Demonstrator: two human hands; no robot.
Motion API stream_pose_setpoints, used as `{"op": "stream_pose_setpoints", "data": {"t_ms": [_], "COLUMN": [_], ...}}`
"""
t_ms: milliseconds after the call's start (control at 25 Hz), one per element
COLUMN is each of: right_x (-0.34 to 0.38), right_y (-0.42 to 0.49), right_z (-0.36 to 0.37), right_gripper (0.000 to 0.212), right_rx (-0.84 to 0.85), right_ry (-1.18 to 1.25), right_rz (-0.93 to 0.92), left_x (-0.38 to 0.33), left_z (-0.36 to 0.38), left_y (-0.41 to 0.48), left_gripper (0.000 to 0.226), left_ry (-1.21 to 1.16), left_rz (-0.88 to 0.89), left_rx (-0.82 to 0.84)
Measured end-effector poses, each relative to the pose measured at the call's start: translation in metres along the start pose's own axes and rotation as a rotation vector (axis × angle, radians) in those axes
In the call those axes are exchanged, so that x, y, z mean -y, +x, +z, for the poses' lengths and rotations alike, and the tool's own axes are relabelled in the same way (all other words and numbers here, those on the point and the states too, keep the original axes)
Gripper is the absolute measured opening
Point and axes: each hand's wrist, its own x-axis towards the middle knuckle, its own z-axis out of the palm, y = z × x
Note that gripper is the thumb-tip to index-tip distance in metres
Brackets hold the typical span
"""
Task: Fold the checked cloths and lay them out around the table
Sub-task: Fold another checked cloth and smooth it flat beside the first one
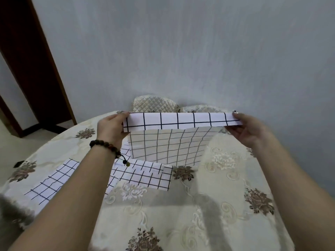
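Checked cloth (168,145) held up, L hand (111,128) & R hand (249,130) grip pinching top corners; fingertips hidden behind fold.

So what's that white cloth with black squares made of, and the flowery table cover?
The white checked cloth looks like thin woven cotton, matte: it drapes limply. The cream floral tablecloth looks like shiny embroidered satin, perhaps synthetic: its raised swirls catch light.

Matt woven checked cloth (166,145) above a glossy embroidered tablecloth (226,178).
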Motion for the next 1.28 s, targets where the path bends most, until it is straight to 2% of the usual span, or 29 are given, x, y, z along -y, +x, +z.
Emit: {"op": "stream_pose_setpoints", "data": {"t_ms": [280,680,1040,1280], "right_x": [0.047,0.042,0.059,0.048], "right_y": [-0.101,-0.182,-0.2,-0.169], "right_z": [0.01,0.006,0.013,-0.009], "right_gripper": [0.008,0.006,0.005,0.004], "right_rx": [-0.026,-0.097,-0.146,-0.215], "right_ry": [0.026,0.049,0.009,-0.03], "right_rz": [-0.201,-0.322,-0.422,-0.362], "left_x": [-0.059,-0.082,-0.102,-0.079], "left_z": [-0.003,-0.03,-0.021,0.003], "left_y": [-0.031,-0.062,-0.061,-0.043], "left_gripper": [0.008,0.006,0.006,0.008], "left_ry": [-0.074,-0.066,-0.068,-0.002], "left_rz": [0.081,0.106,0.083,0.038], "left_rx": [0.084,0.173,0.206,0.229]}}
